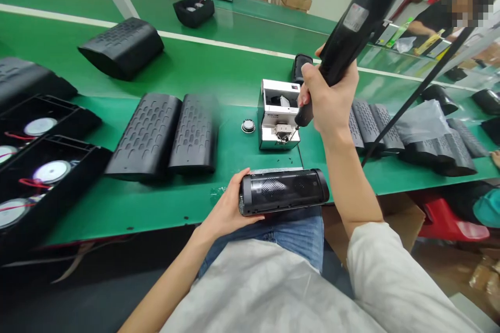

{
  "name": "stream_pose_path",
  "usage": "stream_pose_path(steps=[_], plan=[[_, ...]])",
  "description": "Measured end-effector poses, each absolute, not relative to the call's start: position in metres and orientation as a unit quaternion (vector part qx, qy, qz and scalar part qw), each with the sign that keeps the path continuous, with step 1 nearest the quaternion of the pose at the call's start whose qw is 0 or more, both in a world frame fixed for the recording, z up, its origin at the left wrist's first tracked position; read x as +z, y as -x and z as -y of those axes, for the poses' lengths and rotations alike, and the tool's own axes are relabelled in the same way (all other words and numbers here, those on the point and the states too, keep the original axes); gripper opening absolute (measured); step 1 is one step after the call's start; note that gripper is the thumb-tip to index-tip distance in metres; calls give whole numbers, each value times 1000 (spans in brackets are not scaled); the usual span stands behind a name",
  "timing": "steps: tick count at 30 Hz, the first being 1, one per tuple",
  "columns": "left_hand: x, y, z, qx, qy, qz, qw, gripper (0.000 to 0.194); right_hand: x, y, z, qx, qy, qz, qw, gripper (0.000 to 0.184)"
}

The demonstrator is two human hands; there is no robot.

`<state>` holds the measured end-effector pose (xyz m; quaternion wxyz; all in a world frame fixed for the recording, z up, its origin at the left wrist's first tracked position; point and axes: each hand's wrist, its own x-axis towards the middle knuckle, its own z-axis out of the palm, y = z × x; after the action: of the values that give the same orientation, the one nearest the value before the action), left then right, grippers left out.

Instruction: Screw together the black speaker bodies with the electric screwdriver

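Pretty typical speaker assembly bench here. The person's left hand (228, 207) is wrapped around a black cylindrical speaker (283, 192), holding it low over the front edge of the green conveyor belt (219, 208), right by their jeans (300, 237). The right hand (328, 99) is well apart from it, clamped around the grip of a black electric screwdriver (351, 26), which hangs nearly upright with its bit angled down into the front of a small white-and-silver screw feeder (278, 114). Can't tell if the bit is actually touching anything in there.

Just left of the feeder sits a small round speaker driver (248, 126). Further left are two black perforated speaker covers (142, 135) side by side, with another one (121, 48) up the belt. Black trays (47, 177) on the far left hold more drivers with red wires. More covers (375, 125) are piled on the right, near a clear plastic bag (424, 122). A co-worker (433, 23) is across the way, kinda blurry.
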<state>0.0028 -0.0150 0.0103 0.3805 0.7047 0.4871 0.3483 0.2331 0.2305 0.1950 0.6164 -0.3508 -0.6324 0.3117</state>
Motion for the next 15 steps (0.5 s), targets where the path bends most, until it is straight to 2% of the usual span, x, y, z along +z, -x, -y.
stream_pose_path(steps=[6,11,15], plan=[[9,-3,13,353,-705,-484,379,126,230,-276,-171,276,248,598,710,38],[11,-3,10,353,-708,-477,383,112,257,-310,-129,272,266,603,701,24],[9,-2,11,345,-713,-478,379,114,252,-318,-123,275,255,604,703,24]])
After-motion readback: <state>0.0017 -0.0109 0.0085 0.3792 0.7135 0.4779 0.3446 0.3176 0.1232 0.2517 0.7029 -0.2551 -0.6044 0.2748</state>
